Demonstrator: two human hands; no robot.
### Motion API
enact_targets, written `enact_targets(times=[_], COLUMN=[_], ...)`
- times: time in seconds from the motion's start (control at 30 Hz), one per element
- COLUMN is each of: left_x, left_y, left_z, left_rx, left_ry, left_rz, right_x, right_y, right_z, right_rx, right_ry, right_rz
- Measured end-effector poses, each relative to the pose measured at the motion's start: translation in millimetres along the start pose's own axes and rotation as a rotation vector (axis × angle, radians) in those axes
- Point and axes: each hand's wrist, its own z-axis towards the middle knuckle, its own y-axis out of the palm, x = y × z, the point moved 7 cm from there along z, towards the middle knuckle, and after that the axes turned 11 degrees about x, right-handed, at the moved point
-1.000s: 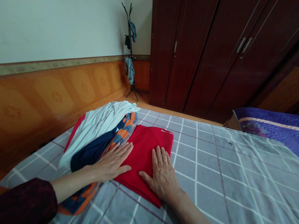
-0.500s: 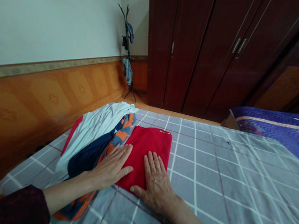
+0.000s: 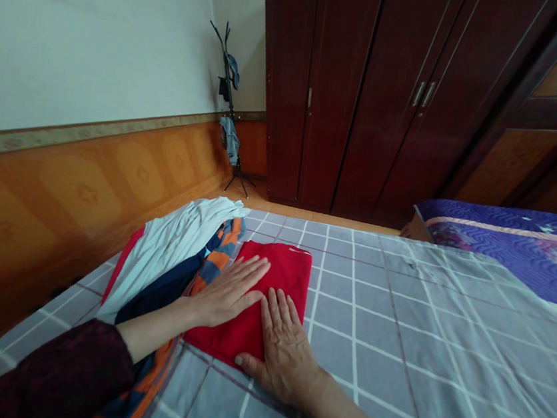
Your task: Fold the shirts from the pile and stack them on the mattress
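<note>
A red folded cloth (image 3: pixel 284 270) lies flat on the bed with the grey checked sheet (image 3: pixel 347 311). Across its left part rests my left hand (image 3: pixel 231 291), palm down, fingers extended. My right hand (image 3: pixel 285 347) lies flat on the lower right part, its thumb out to the left and its fingertips close to my left thumb. Just left of the red cloth is a heap of clothes: a white garment (image 3: pixel 168 243), a dark blue one (image 3: pixel 162 286) and an orange-and-blue checked one (image 3: pixel 217 262). Neither hand grips anything.
Behind the bed stands a dark red wardrobe (image 3: pixel 326 141). A coat rack (image 3: pixel 229 89) with some items on it is in the corner. At the right is a purple quilted cover (image 3: pixel 497 234). An orange panelled wall (image 3: pixel 110 183) runs along the left.
My left hand has slid right and slightly up across the red cloth, towards my right hand. More of the cloth's lower left part shows. The camera view has shifted a little.
</note>
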Motion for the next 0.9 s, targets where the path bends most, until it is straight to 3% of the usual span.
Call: enact_targets(times=[0.13, 0.27, 0.37, 0.47, 0.6, 0.8, 0.9], left_x=[8, -31, -71, -94, -98, -98, -98], left_y=[33.4, 52.0, 45.8, 38.1, 35.3, 11.3, 2.8], left_z=[55, 78, 73, 62, 50, 36, 26], left_rx=[-0.06, -0.044, -0.001, 0.04, 0.074, 0.165, 0.181], left_ry=[0.118, 0.022, -0.146, -0.214, -0.197, -0.31, -0.366], left_rz=[-0.05, 0.082, 0.163, 0.212, 0.238, 0.24, 0.184], right_x=[0, -1, -2, -2, -1, 0, 8], right_y=[0, -2, -5, -6, -6, -6, -15], right_z=[0, -1, -1, -1, -1, -1, 5], right_rx=[-0.031, -0.06, -0.057, -0.059, -0.07, -0.045, 0.032], right_ry=[0.009, 0.038, 0.047, 0.052, 0.049, 0.055, 0.137], right_rz=[0.009, 0.017, 0.029, 0.045, 0.072, 0.12, 0.099])
